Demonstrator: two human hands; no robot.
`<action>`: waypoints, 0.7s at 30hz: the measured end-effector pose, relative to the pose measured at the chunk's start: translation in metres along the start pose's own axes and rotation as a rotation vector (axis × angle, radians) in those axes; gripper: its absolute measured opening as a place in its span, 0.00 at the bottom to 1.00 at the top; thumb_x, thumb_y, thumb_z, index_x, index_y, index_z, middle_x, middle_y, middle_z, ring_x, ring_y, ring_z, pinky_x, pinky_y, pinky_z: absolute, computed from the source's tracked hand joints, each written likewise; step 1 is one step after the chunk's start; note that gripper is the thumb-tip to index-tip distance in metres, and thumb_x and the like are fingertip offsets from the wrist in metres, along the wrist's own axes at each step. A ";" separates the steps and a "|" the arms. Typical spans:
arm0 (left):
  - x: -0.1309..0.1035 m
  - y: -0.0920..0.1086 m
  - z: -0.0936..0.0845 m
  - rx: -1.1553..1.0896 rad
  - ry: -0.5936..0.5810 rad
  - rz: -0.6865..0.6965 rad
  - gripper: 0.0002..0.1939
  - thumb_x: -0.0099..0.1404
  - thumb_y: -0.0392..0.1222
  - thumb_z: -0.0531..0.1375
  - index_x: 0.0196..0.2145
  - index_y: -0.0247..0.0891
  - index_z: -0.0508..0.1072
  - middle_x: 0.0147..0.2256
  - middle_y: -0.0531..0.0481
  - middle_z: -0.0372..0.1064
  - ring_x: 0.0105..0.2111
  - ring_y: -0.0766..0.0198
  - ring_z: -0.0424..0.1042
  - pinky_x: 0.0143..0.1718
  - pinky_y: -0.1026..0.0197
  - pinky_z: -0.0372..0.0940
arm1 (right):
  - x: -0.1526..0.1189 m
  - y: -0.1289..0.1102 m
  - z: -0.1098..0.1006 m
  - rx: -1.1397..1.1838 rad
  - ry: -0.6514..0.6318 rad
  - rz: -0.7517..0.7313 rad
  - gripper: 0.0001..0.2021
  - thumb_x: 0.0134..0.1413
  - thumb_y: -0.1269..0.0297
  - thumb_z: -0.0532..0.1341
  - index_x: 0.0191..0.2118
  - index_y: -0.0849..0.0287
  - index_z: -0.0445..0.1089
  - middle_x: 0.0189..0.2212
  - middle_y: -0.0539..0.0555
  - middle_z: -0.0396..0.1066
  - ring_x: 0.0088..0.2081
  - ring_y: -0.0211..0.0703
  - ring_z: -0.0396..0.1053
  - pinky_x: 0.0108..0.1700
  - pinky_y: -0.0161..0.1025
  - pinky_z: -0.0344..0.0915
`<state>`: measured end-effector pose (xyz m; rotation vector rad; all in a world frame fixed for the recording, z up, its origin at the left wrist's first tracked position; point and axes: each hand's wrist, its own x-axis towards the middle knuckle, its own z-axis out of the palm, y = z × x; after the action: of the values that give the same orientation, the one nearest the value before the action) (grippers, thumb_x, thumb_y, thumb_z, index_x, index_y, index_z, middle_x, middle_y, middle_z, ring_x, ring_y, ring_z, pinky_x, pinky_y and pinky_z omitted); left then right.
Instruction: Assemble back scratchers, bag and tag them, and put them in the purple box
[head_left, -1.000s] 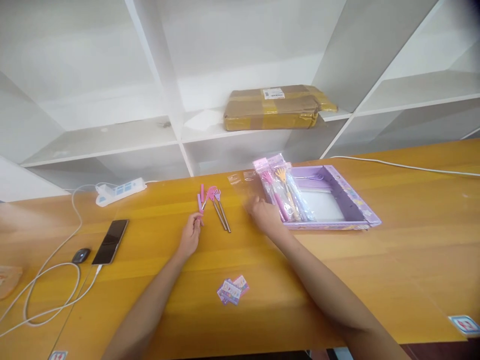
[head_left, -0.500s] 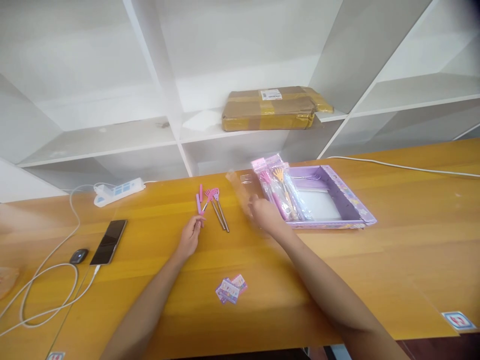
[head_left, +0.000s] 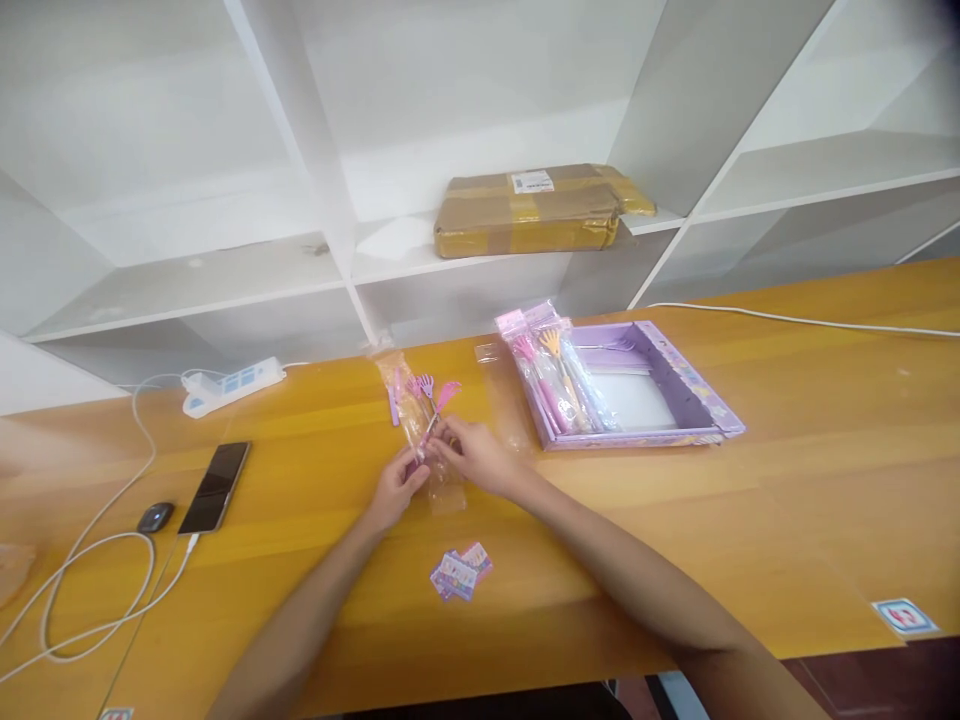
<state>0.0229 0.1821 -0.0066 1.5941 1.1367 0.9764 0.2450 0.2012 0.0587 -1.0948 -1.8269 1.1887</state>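
My left hand [head_left: 397, 488] is closed on the lower end of a pink hand-shaped scratcher [head_left: 448, 394]. Close against it, my right hand [head_left: 472, 452] pinches the same scratcher's rod. A clear plastic sleeve [head_left: 448, 492] lies beneath both hands and reaches back toward the shelf. Behind the fingers is a purple-headed scratcher [head_left: 427, 384], with another pink head beside it; their rods are partly hidden. A purple handle piece [head_left: 394, 406] rests left of them. Small printed cards [head_left: 459, 573] overlap on the table in front of my hands.
A purple tray [head_left: 694, 385] at the right holds bagged scratchers [head_left: 555, 375] at its left side. On the left are a power strip [head_left: 234, 386], phone [head_left: 215, 488], mouse [head_left: 156, 517] and white cable. A taped carton [head_left: 529, 215] sits on the shelf.
My right hand has moved left from beside the tray to meet my left hand. The clear sleeve now lies under them, and the pink scratcher is raised between both hands.
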 end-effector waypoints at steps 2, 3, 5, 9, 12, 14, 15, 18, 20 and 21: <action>-0.003 0.004 0.009 -0.003 0.007 0.010 0.27 0.68 0.69 0.63 0.38 0.39 0.80 0.40 0.44 0.78 0.43 0.51 0.74 0.52 0.49 0.68 | 0.001 0.007 0.010 0.241 -0.085 0.048 0.18 0.69 0.44 0.61 0.39 0.54 0.65 0.21 0.43 0.69 0.19 0.36 0.66 0.24 0.32 0.60; -0.004 0.006 0.013 -0.004 0.010 0.015 0.26 0.68 0.67 0.63 0.35 0.40 0.79 0.38 0.44 0.77 0.43 0.52 0.74 0.52 0.49 0.68 | 0.002 0.011 0.013 0.346 -0.097 0.072 0.22 0.68 0.39 0.59 0.39 0.54 0.63 0.19 0.42 0.67 0.18 0.36 0.65 0.21 0.32 0.59; -0.007 0.007 0.018 -0.012 -0.002 0.023 0.24 0.69 0.65 0.64 0.32 0.40 0.77 0.36 0.45 0.77 0.42 0.52 0.74 0.52 0.49 0.68 | 0.004 0.018 0.018 0.466 -0.068 0.100 0.26 0.66 0.32 0.56 0.38 0.54 0.61 0.19 0.42 0.66 0.17 0.36 0.64 0.19 0.32 0.58; -0.009 0.008 0.021 -0.041 -0.035 0.041 0.23 0.68 0.63 0.66 0.29 0.39 0.76 0.37 0.44 0.77 0.40 0.53 0.75 0.50 0.49 0.69 | 0.010 0.026 0.027 0.471 0.004 0.100 0.30 0.53 0.30 0.67 0.38 0.56 0.66 0.22 0.44 0.68 0.21 0.37 0.66 0.23 0.34 0.65; -0.006 0.013 0.017 -0.056 0.007 0.060 0.25 0.66 0.64 0.67 0.26 0.39 0.72 0.37 0.44 0.75 0.42 0.53 0.74 0.51 0.49 0.69 | 0.013 0.027 0.019 0.457 0.121 0.089 0.29 0.52 0.31 0.68 0.35 0.57 0.69 0.26 0.49 0.71 0.27 0.39 0.68 0.32 0.37 0.70; -0.001 0.021 0.010 -0.073 0.079 0.081 0.26 0.65 0.64 0.68 0.26 0.39 0.71 0.39 0.44 0.75 0.44 0.53 0.74 0.53 0.49 0.69 | 0.014 0.022 0.000 0.439 0.236 0.073 0.28 0.57 0.32 0.65 0.36 0.57 0.70 0.29 0.51 0.72 0.32 0.41 0.70 0.38 0.39 0.72; 0.003 0.028 0.006 -0.098 0.136 0.087 0.26 0.65 0.64 0.69 0.26 0.40 0.71 0.39 0.44 0.75 0.44 0.53 0.74 0.52 0.50 0.69 | 0.014 0.017 -0.013 0.431 0.300 0.059 0.27 0.59 0.33 0.63 0.37 0.56 0.70 0.32 0.52 0.72 0.36 0.43 0.70 0.42 0.40 0.72; 0.019 0.054 -0.007 -0.195 0.307 0.091 0.23 0.68 0.61 0.68 0.29 0.40 0.72 0.37 0.47 0.75 0.39 0.58 0.74 0.45 0.55 0.71 | 0.007 -0.009 -0.052 0.377 0.414 -0.020 0.24 0.65 0.35 0.59 0.41 0.54 0.71 0.42 0.55 0.72 0.47 0.47 0.70 0.53 0.43 0.71; 0.031 0.077 -0.017 -0.250 0.375 0.110 0.22 0.69 0.60 0.68 0.30 0.40 0.72 0.33 0.49 0.73 0.33 0.63 0.73 0.38 0.59 0.70 | -0.002 -0.035 -0.069 0.235 0.349 -0.094 0.22 0.69 0.38 0.58 0.42 0.54 0.73 0.43 0.55 0.71 0.48 0.48 0.71 0.54 0.45 0.72; 0.037 0.089 -0.021 -0.290 0.409 0.127 0.22 0.69 0.59 0.68 0.29 0.39 0.71 0.31 0.50 0.72 0.31 0.64 0.71 0.36 0.60 0.69 | -0.008 -0.049 -0.073 0.142 0.275 -0.118 0.22 0.71 0.40 0.57 0.43 0.54 0.74 0.41 0.55 0.71 0.47 0.48 0.71 0.54 0.45 0.72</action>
<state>0.0337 0.2088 0.0881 1.2765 1.1069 1.5282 0.2988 0.2086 0.1285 -1.0009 -1.5511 1.0266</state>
